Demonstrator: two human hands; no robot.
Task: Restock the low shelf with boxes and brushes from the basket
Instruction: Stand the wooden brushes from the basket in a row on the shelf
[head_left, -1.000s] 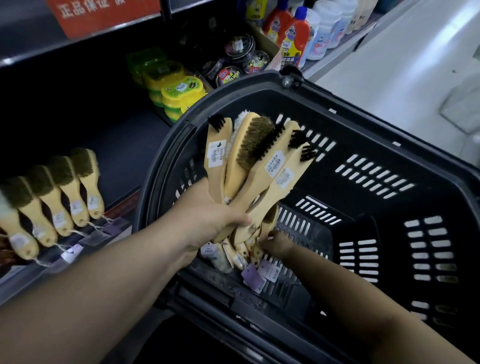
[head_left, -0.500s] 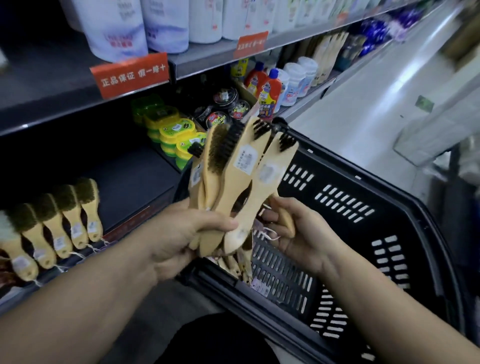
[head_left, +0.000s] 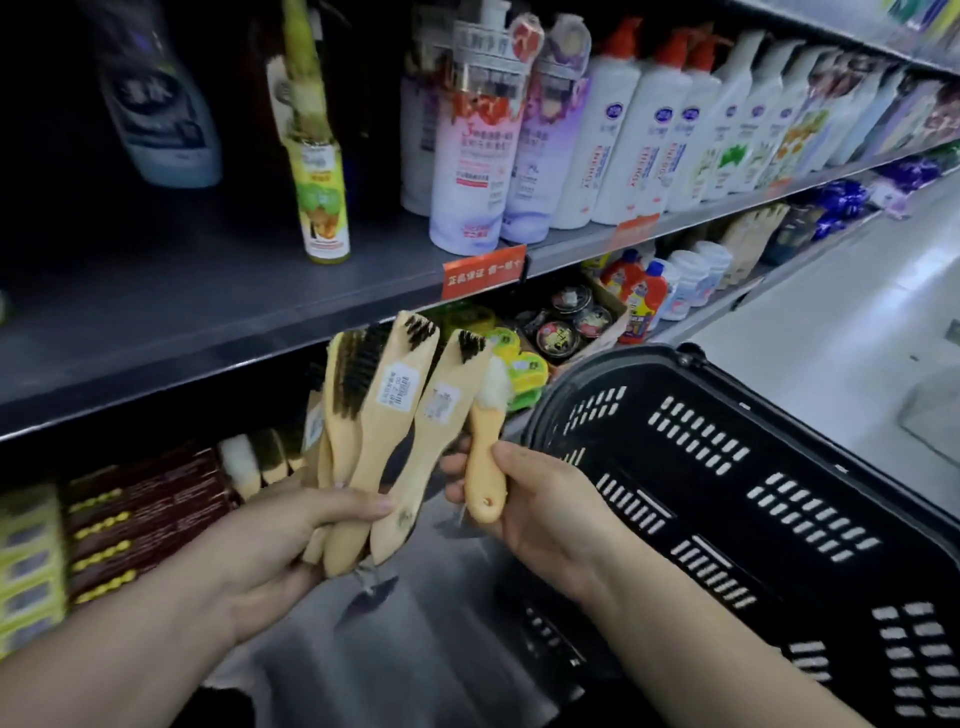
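**Desk:** What do the hands hold?

**Photographer:** The left hand (head_left: 291, 540) grips a fan of wooden brushes (head_left: 384, 415) by the handles, bristles up. The right hand (head_left: 545, 509) pinches a single white-bristled brush (head_left: 485, 462) just beside them.

**Desk:** And the basket?

**Photographer:** The black basket (head_left: 649, 353) sits to the right, near the right wrist. Behind the hands, shelved brushes (head_left: 254, 460) and dark red boxes (head_left: 145, 514) stand beneath the grey shelf (head_left: 182, 312) carrying bottles (head_left: 467, 156).

Left of the left hand (head_left: 291, 540), boxes (head_left: 31, 571) blur and run off the edge — brush labels (head_left: 397, 388) above it, perhaps barcodes, unreadable.
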